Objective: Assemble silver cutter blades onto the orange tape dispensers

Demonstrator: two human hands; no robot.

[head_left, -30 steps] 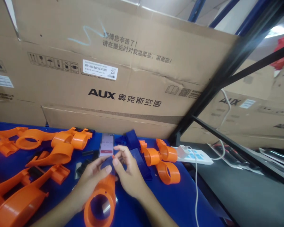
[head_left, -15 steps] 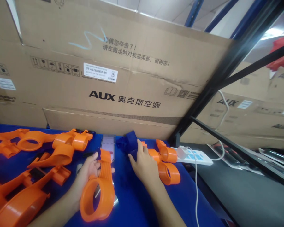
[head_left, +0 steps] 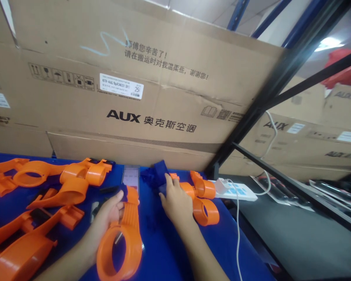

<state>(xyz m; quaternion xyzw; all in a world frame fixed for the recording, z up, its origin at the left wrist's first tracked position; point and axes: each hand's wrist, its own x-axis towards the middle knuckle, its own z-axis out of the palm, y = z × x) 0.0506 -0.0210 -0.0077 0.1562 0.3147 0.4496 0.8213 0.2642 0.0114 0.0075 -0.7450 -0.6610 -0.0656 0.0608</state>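
Observation:
My left hand (head_left: 112, 212) is closed around the ribbed handle of an orange tape dispenser (head_left: 131, 210), whose round ring hangs toward me. A small dark blue piece (head_left: 123, 192) sits by my left thumb, at the dispenser's upper end. My right hand (head_left: 177, 201) reaches over a heap of dark blue pieces (head_left: 159, 170), thumb and forefinger apart at the heap's near side. Whether a piece lies between these fingertips is hard to make out. Just beyond the right hand are several more orange tape dispensers (head_left: 204, 210).
Many orange tape dispensers (head_left: 73, 191) cover the left of the blue tabletop (head_left: 163, 249). A phone (head_left: 131, 175) lies behind my left hand. A white power strip (head_left: 242, 192) with a cable stands at the right, by a black rack post (head_left: 245, 117). A large carton (head_left: 152, 97) walls off the back.
The view has shifted slightly, so the background sits further left and higher. My left hand has lowered the tape dispenser a little. My right hand stays at the blue pieces.

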